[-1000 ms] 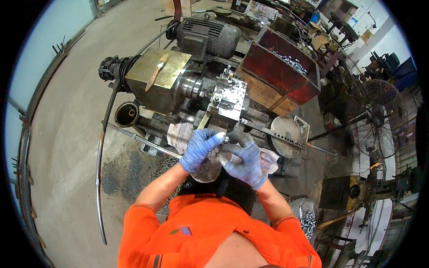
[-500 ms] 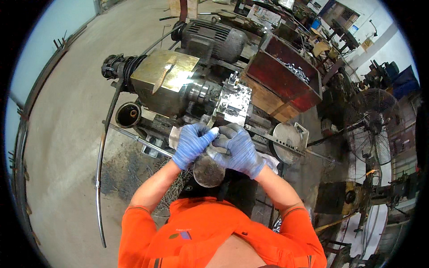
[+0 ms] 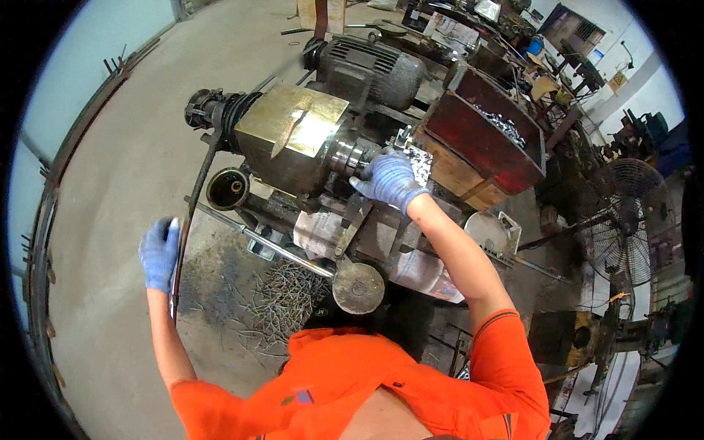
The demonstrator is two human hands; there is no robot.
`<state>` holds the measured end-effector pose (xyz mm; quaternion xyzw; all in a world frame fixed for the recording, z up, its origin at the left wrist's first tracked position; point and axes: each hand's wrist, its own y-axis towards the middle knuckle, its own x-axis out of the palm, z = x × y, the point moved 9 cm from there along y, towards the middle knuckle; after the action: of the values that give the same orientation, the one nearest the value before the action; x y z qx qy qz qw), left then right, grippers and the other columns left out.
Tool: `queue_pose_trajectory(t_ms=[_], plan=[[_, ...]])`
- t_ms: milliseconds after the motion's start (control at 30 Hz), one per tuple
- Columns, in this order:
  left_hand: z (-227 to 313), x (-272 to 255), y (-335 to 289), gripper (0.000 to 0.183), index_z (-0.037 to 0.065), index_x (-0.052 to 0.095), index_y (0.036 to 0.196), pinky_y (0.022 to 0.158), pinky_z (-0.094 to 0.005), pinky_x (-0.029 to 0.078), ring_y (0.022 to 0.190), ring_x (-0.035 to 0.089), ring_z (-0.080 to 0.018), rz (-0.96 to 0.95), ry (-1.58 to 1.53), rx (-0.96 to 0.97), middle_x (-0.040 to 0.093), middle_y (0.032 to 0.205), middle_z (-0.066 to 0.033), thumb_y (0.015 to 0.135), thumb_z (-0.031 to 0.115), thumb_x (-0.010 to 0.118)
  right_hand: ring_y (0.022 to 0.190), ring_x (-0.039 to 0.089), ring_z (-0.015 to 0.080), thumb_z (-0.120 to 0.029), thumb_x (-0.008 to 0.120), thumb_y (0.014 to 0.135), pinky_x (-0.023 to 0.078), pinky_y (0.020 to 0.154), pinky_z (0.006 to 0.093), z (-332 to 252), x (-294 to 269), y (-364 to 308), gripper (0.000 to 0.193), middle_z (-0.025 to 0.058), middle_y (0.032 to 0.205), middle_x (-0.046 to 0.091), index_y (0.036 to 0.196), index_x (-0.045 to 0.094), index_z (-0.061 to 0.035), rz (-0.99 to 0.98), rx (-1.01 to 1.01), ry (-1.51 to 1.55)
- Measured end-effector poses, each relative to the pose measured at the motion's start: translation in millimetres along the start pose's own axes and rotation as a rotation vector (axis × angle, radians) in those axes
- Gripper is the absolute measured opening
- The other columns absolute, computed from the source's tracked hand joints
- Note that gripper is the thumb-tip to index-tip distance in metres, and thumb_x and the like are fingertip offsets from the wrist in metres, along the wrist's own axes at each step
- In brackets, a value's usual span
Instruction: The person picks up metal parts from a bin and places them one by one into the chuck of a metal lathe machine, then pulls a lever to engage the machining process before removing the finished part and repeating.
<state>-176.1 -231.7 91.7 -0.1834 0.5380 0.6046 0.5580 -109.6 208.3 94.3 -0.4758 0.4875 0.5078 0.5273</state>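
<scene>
Both my hands wear blue-grey knit gloves with dark fingertips. My left hand (image 3: 159,257) is raised at the left, right beside a long dark lever rod (image 3: 192,209). Its thumb and fingers point up and look apart, with nothing visible in them. My right hand (image 3: 394,178) reaches over the machine to the front of the shiny spindle chuck (image 3: 345,156). Its fingers bend down between the chuck and a metal block (image 3: 421,163) strewn with bright chips. Whatever the fingertips grip there is hidden by the glove.
A brass-coloured housing (image 3: 293,117) bears a rusty flat piece (image 3: 288,136). Behind stands a dark motor (image 3: 374,70). A red bin (image 3: 477,128) of small metal parts is at the right, with a fan (image 3: 625,220) beyond. Below lie a round plate (image 3: 358,288) and a scrap pile (image 3: 282,301).
My hands, together in front of the machine before, have parted. The left has swung out to the lever rod, and the right has moved up and forward to the chuck. The view has shifted slightly.
</scene>
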Motion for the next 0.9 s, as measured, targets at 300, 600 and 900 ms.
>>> queue_pose_trajectory(t_ms=[300,600,900], plan=[[-48,38,-61,0.039,0.009,0.063,0.101,0.068,-0.0416,0.047,0.076,0.061,-0.0335,-0.326,0.040,-0.276,0.064,0.082,-0.0176,0.085,0.042,0.051,0.083,0.058,0.0355,-0.051,0.059,0.071,0.045,0.078,0.0406,7,8,12,0.051,0.0229,0.081,0.061,0.077,0.065,-0.0003,0.053,0.013,0.255],[-42,5,-92,0.039,0.008,0.061,0.098,0.069,-0.0425,0.047,0.077,0.061,-0.0330,-0.380,0.296,-0.278,0.063,0.080,-0.0158,0.082,0.044,0.053,0.068,0.061,0.0318,-0.045,0.063,0.072,0.048,0.067,0.0369,-9,1,23,0.036,0.0163,0.070,0.063,0.076,0.069,-0.0098,-0.036,-0.033,0.175],[-113,13,-69,0.014,0.010,0.056,0.080,0.058,-0.0395,0.045,0.064,0.061,-0.0297,-0.243,0.661,-0.050,0.061,0.070,-0.0131,0.075,0.023,0.056,0.062,0.060,0.0312,-0.047,0.068,0.068,0.048,0.064,0.0366,-15,-9,20,0.043,0.0174,0.065,0.061,0.067,0.067,-0.0037,0.043,0.023,0.282]])
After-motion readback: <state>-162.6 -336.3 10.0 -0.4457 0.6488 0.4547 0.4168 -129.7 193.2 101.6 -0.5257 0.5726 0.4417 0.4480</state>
